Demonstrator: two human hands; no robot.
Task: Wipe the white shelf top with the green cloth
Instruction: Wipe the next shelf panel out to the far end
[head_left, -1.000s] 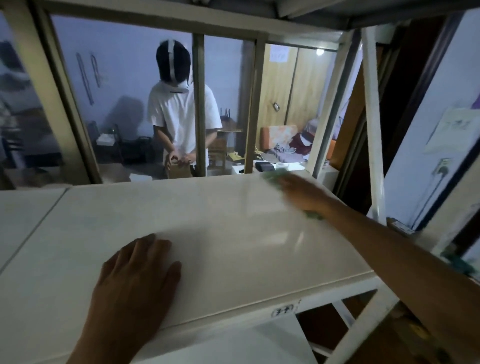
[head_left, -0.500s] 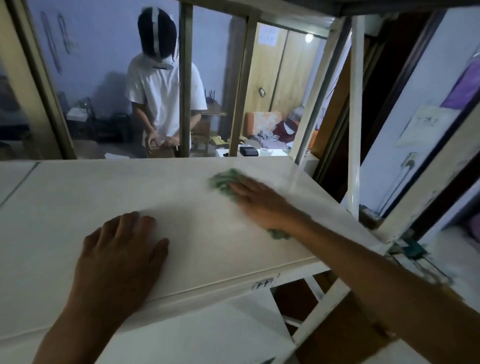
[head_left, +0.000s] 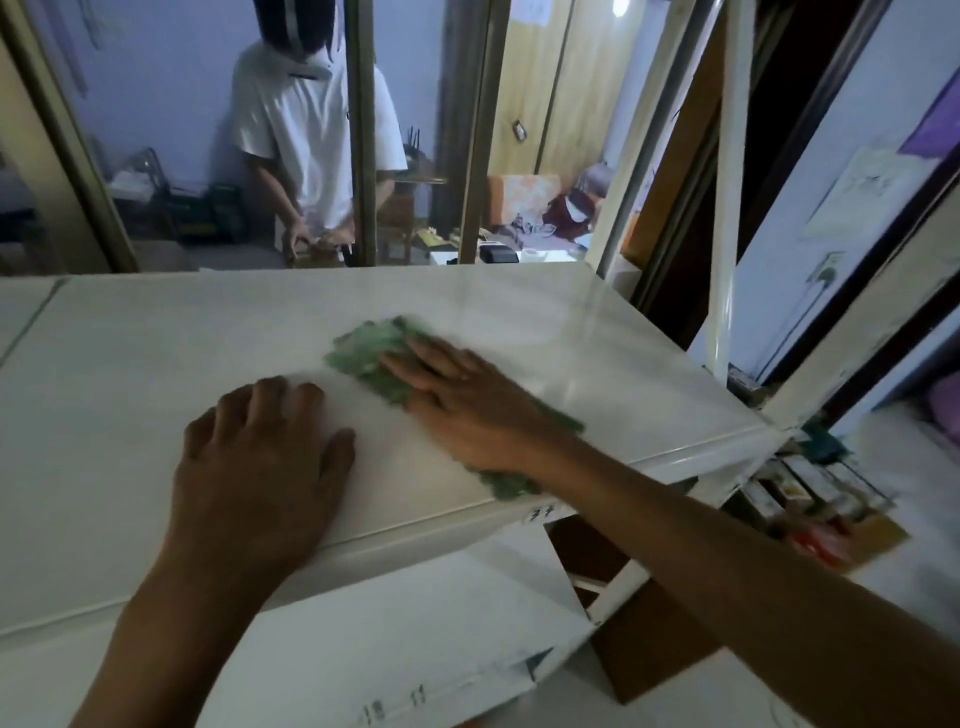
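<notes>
Right hand (head_left: 467, 410) flat on green cloth (head_left: 371, 356), fingers (head_left: 415, 364) extended together, cloth protruding beyond fingertips; left hand (head_left: 260, 457) splayed on shelf top (head_left: 130, 353).

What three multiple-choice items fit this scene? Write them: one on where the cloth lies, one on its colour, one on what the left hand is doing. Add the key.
1. Where does the cloth lie?
A. On the white shelf top, under the right hand
B. On the floor
C. Draped over a post

2. What colour is the cloth?
A. Red
B. Green
C. Black

3. What is the left hand doing?
A. Gripping a bottle
B. Raised in the air
C. Lying flat and empty on the shelf top

Key: 1 A, the palm presses the cloth onto the surface; 2 B, green shows beyond the fingertips and by the wrist; 3 C, its fingers are spread on bare white surface, holding nothing.
</notes>
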